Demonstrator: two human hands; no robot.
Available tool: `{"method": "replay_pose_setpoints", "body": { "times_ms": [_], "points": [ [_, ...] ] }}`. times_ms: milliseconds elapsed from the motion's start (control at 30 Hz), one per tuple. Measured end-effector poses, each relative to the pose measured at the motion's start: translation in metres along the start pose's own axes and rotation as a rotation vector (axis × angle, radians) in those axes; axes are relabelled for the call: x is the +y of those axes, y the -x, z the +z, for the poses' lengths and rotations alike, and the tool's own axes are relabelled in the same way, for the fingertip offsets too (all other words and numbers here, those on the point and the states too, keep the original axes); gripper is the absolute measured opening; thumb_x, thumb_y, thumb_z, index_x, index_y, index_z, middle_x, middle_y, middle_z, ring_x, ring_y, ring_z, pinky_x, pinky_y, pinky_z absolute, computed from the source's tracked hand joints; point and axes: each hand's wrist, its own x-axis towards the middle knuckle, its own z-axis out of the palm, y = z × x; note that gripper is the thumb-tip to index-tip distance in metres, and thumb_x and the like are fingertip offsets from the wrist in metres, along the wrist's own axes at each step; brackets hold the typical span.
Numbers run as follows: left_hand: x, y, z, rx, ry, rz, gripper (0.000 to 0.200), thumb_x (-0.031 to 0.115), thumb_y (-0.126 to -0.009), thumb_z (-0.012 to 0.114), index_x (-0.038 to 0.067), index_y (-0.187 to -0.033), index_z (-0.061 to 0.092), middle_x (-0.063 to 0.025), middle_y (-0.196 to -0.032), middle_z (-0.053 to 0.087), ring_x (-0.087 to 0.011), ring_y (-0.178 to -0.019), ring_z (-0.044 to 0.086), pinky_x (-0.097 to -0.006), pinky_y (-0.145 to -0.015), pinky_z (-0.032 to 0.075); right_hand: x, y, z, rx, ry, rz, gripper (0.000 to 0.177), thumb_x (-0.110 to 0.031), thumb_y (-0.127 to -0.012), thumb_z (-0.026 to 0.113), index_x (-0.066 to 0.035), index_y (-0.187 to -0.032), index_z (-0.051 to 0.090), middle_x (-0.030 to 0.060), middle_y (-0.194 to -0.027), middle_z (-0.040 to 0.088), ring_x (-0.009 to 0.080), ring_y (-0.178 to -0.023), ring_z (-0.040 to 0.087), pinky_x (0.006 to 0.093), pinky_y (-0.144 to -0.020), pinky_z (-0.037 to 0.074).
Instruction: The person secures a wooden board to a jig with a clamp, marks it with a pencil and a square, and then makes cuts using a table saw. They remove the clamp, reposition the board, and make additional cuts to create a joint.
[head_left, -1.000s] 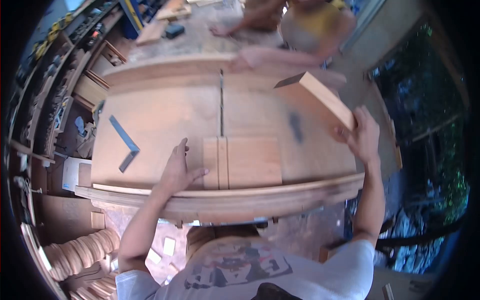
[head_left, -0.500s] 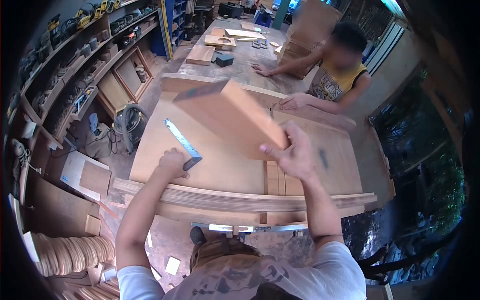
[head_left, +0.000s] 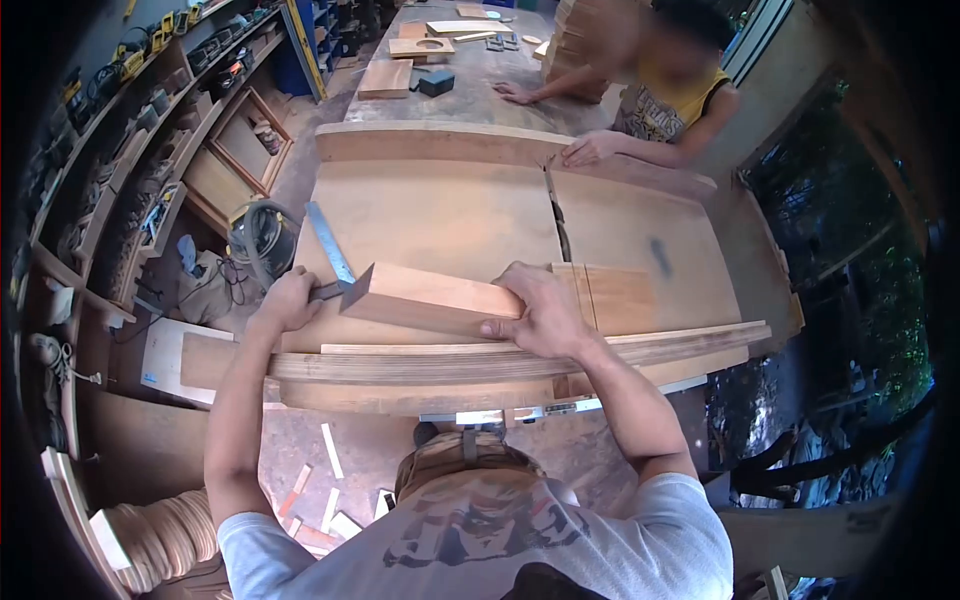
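Lowered since the earlier frame, the wooden block [head_left: 430,297], gripped in the right hand [head_left: 545,312], meets or nearly meets the metal square [head_left: 328,240], held by the left hand [head_left: 288,300] toward the panel [head_left: 430,200]'s near-left corner, approach apparently complete, flush contact not discernible.

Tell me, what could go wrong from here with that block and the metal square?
The right hand grips the block at one end only, so the far end might dip or swing.

That far end is right by the square, held in the left hand; a bump could knock the square askew or pinch a finger.

A co-worker's hand rests near the far end of the slot, which could be risky if a blade runs there.
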Motion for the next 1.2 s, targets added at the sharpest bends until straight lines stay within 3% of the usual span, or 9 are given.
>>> {"method": "replay_pose_setpoints", "body": {
  "times_ms": [100,300,500,600,800,967,1067,1167,1200],
  "points": [
    [-0.011,0.011,-0.004,-0.021,0.007,-0.025,0.029,0.021,-0.079,0.079,0.002,-0.102,0.073,-0.0207,-0.109,0.067,-0.0384,-0.110,0.066,-0.0458,-0.099,0.053,0.003,0.001,0.006,-0.097,0.055,0.012,0.047,-0.038,-0.075,0.087,-0.006,-0.104,0.069,0.0123,-0.104,0.067,0.0359,-0.102,0.065,0.0483,-0.086,0.051],
    [0.002,0.011,0.006,-0.129,-0.005,-0.107,0.032,0.021,-0.078,0.082,0.003,-0.103,0.073,-0.0207,-0.113,0.069,-0.0382,-0.111,0.066,-0.0445,-0.100,0.053,0.004,0.006,0.014,-0.251,0.184,0.031,0.049,-0.042,-0.076,0.085,-0.007,-0.106,0.069,0.0114,-0.109,0.067,0.0353,-0.106,0.064,0.0489,-0.090,0.052],
    [-0.002,-0.001,0.029,-0.194,-0.003,-0.132,0.037,0.022,-0.073,0.084,0.003,-0.103,0.073,-0.0214,-0.109,0.072,-0.0384,-0.109,0.068,-0.0445,-0.098,0.054,0.009,0.007,0.013,-0.281,0.169,0.033,0.052,-0.044,-0.077,0.084,-0.007,-0.110,0.069,0.0111,-0.110,0.067,0.0354,-0.107,0.064,0.0496,-0.091,0.052],
    [-0.006,-0.001,0.037,-0.164,0.002,-0.119,0.041,0.023,-0.070,0.085,0.001,-0.102,0.072,-0.0237,-0.107,0.073,-0.0400,-0.106,0.069,-0.0453,-0.097,0.054,0.008,0.009,0.015,-0.192,0.182,0.006,0.054,-0.045,-0.078,0.084,-0.005,-0.111,0.068,0.0134,-0.105,0.069,0.0366,-0.103,0.066,0.0477,-0.088,0.052],
    [0.004,0.003,0.032,-0.176,-0.023,-0.135,0.032,0.022,-0.074,0.084,0.004,-0.099,0.074,-0.0212,-0.108,0.073,-0.0369,-0.108,0.068,-0.0438,-0.099,0.054,-0.002,-0.005,0.011,-0.438,0.274,0.185,0.054,-0.047,-0.081,0.082,-0.005,-0.109,0.063,0.0180,-0.102,0.073,0.0415,-0.102,0.069,0.0533,-0.087,0.052],
    [0.011,0.008,0.022,-0.203,0.024,-0.150,0.035,0.022,-0.075,0.085,0.003,-0.103,0.074,-0.0220,-0.109,0.073,-0.0361,-0.109,0.069,-0.0410,-0.099,0.055,-0.003,-0.012,0.003,-0.483,0.280,0.118,0.049,-0.040,-0.082,0.082,-0.005,-0.112,0.066,0.0192,-0.099,0.074,0.0393,-0.102,0.071,0.0513,-0.089,0.054],
    [0.042,0.018,0.004,0.048,0.418,-0.189,0.056,0.028,-0.080,0.087,0.000,-0.125,0.068,-0.0197,-0.119,0.072,-0.0309,-0.117,0.068,-0.0380,-0.102,0.053,0.008,-0.014,0.004,-0.473,0.258,0.088,0.051,-0.042,-0.080,0.083,-0.005,-0.111,0.067,0.0197,-0.100,0.074,0.0406,-0.103,0.070,0.0523,-0.089,0.053],
    [0.075,0.023,0.009,-0.010,1.224,-0.010,0.085,0.039,-0.084,0.087,-0.004,-0.147,0.050,-0.0173,-0.134,0.066,-0.0259,-0.127,0.062,-0.0369,-0.108,0.048,0.017,-0.012,0.001,-0.472,0.163,0.109,0.054,-0.044,-0.080,0.085,-0.004,-0.112,0.068,0.0191,-0.104,0.074,0.0391,-0.103,0.070,0.0504,-0.090,0.053],
    [0.079,0.029,0.014,-0.042,1.242,0.027,0.091,0.042,-0.084,0.087,-0.004,-0.150,0.046,-0.0167,-0.137,0.064,-0.0252,-0.129,0.060,-0.0372,-0.110,0.047,0.016,-0.013,-0.011,-0.498,0.082,0.148,0.054,-0.043,-0.081,0.086,-0.004,-0.115,0.069,0.0182,-0.107,0.075,0.0365,-0.104,0.071,0.0480,-0.091,0.054]
  ]
}}
